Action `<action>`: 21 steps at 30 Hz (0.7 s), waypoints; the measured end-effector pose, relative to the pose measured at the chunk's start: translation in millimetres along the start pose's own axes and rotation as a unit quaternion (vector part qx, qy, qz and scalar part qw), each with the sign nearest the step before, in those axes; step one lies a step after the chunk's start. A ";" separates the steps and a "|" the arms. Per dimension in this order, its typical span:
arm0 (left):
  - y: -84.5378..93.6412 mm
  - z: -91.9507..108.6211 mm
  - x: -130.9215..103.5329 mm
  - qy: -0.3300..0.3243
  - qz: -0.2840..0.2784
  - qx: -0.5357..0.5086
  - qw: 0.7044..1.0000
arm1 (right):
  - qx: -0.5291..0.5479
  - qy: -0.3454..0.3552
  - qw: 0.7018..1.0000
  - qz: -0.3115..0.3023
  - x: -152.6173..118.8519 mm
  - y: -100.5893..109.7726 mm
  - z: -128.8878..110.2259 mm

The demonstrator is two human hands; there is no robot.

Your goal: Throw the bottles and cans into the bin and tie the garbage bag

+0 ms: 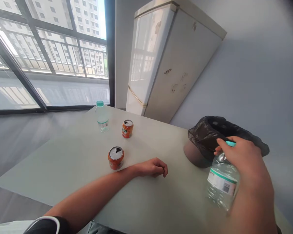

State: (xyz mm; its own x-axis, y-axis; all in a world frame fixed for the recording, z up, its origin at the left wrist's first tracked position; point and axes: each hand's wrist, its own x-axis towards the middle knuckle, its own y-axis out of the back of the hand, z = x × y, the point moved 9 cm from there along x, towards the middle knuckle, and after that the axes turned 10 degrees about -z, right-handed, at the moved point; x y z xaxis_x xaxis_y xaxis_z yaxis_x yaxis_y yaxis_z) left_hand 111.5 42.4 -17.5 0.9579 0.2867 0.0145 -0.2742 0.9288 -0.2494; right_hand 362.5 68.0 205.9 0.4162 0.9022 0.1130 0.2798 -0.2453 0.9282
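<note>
My right hand (246, 156) grips a clear plastic bottle (222, 182) by its neck, just under the green cap. The bottle has a white label with a green band and is held slightly tilted, in front of a bin (195, 152) lined with a black bag (205, 133). On the table, my left hand (153, 167) rests with its fingers loosely curled and nothing showing in them. An opened orange drink can (116, 158) stands by my left forearm. Behind it is another opened orange can (127, 129). Farther left stands a second clear bottle (102, 118) with a green cap.
All of this is on a pale table (83, 162). A white fridge (166, 61) with rusty marks stands past the far edge, next to a light wall (254, 84). To the left are large dark-framed windows (48, 58) and a grey floor (39, 130).
</note>
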 end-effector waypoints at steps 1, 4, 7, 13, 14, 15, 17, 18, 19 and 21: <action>-0.4 0.1 0.3 -0.002 -0.001 0.001 1.000 | 0.020 -0.004 0.999 -0.040 -5.9 -6.6 -9.6; -0.6 -2.1 1.2 -0.003 -0.004 -0.003 1.000 | 0.039 -0.001 0.996 -0.085 -25.2 -16.4 -38.3; 0.1 -4.9 2.3 -0.011 -0.010 -0.004 1.000 | 0.045 0.007 0.995 -0.093 -39.0 -24.4 -53.3; 3.8 -8.4 3.7 -0.017 -0.003 -0.003 1.000 | 0.091 0.071 0.987 -0.116 -60.5 -33.2 -63.0; 4.3 -8.6 3.9 -0.018 0.000 -0.004 1.000 | 0.097 0.079 0.985 -0.120 -64.4 -32.9 -63.3; 4.7 -8.6 4.0 -0.018 0.003 -0.005 1.000 | 0.099 0.084 0.984 -0.121 -68.2 -32.0 -63.1; 5.2 -8.7 4.2 -0.017 0.006 -0.006 1.000 | 0.092 0.089 0.983 -0.128 -74.6 -30.9 -62.1; 5.1 -8.6 4.1 -0.015 0.007 -0.006 1.000 | 0.087 0.089 0.983 -0.132 -77.0 -30.4 -61.3; 5.1 -8.2 4.0 -0.012 0.008 -0.007 1.000 | 0.080 0.090 0.983 -0.139 -79.1 -30.3 -60.9; 4.9 -6.6 3.6 -0.009 0.012 -0.009 1.000 | 0.060 0.095 0.980 -0.165 -82.4 -32.0 -61.9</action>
State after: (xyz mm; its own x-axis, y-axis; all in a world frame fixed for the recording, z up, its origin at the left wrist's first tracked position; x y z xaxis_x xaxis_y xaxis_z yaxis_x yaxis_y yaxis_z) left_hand 114.2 46.4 -25.0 0.9496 0.3124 0.0260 -0.2944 0.9174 -0.2679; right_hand 265.7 23.5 188.9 0.1212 0.9864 -0.1113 0.4765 0.0406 0.8782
